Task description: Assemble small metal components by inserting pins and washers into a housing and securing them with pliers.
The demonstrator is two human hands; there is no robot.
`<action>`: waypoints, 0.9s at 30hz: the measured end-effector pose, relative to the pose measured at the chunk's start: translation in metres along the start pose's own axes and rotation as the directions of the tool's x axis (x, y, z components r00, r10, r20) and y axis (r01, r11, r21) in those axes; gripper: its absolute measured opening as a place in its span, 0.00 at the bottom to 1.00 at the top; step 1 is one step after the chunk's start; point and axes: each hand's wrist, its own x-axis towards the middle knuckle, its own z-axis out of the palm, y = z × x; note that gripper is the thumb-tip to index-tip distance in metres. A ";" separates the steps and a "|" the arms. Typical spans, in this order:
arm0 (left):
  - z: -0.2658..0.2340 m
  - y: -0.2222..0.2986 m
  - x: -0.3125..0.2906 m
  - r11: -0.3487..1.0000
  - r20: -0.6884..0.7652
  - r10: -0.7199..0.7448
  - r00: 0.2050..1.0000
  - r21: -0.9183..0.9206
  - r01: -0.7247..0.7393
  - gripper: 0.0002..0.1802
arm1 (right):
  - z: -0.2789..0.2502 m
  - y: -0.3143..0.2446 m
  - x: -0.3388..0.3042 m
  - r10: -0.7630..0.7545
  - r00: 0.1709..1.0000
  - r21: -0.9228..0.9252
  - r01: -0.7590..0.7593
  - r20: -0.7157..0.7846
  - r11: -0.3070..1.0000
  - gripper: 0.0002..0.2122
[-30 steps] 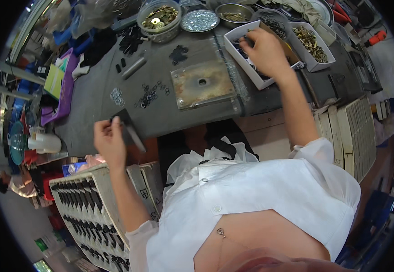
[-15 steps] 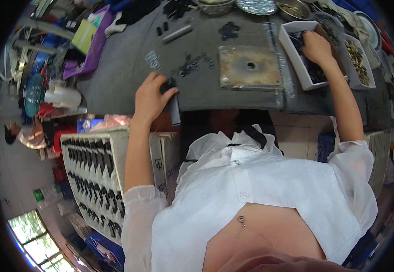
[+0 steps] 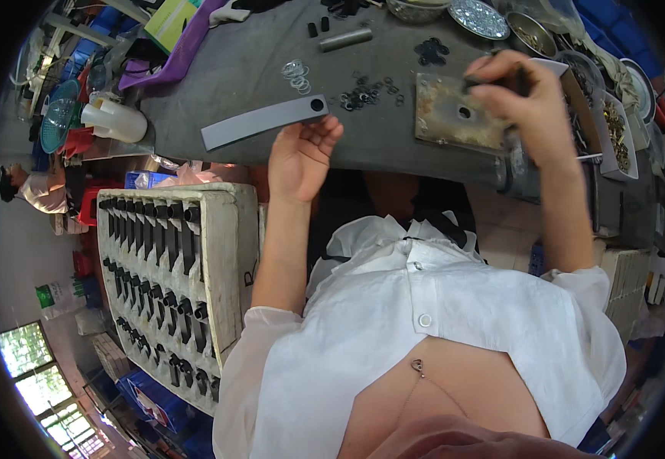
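A long, slightly curved grey bar [image 3: 256, 125] with a round black spot at its right end lies crosswise above the table's near edge. My left hand [image 3: 300, 164] has its fingers curled at that end, palm turned up. Over the rusty square plate [image 3: 443, 122], which has a central hole, my right hand [image 3: 539, 107] is closed in a pinch on a small black part [image 3: 472, 83]; motion blurs its exact shape. Dark rings [image 3: 363, 96] are scattered between the bar and the plate. Pale rings [image 3: 295, 75] lie just beyond the bar.
At the right stand a white box [image 3: 552, 66] and a box of brass-coloured pieces [image 3: 619, 141]. A metal cylinder [image 3: 345, 40] and flat black pieces [image 3: 430, 51] lie farther back. A purple bin [image 3: 172, 65] is far left; a foam rack [image 3: 217, 229] of black-topped bars stands below the table.
My right hand has come out of the white box and moved left over the plate with a black part. My left hand has turned palm up, and the bar now points left. The view has shifted.
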 end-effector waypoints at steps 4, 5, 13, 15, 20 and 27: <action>0.007 -0.009 -0.012 0.988 0.015 -0.062 0.998 -0.144 0.063 0.17 | 0.071 0.012 0.001 0.109 0.979 0.515 -0.184 0.172 0.837 0.07; 0.007 -0.007 -0.016 0.988 0.014 -0.058 0.998 -0.143 0.060 0.17 | 0.085 0.016 0.000 0.117 0.973 0.624 -0.218 0.199 0.751 0.07; 0.011 0.001 -0.035 0.998 -0.034 0.011 0.999 -0.056 -0.013 0.17 | 0.143 0.012 -0.004 0.148 0.966 0.578 -0.246 0.211 0.778 0.04; 0.010 0.002 -0.036 0.998 -0.029 0.025 0.999 -0.058 -0.026 0.17 | 0.146 0.004 -0.008 0.104 0.973 0.550 -0.203 0.207 0.810 0.05; 0.000 0.008 -0.039 0.991 -0.047 0.048 0.998 -0.120 -0.054 0.17 | 0.137 0.008 -0.011 -0.108 0.990 0.276 0.080 0.091 0.958 0.04; 0.008 0.006 -0.040 0.984 -0.002 0.020 1.000 -0.176 -0.021 0.15 | 0.141 0.000 -0.018 0.022 0.987 0.565 -0.110 0.159 0.817 0.04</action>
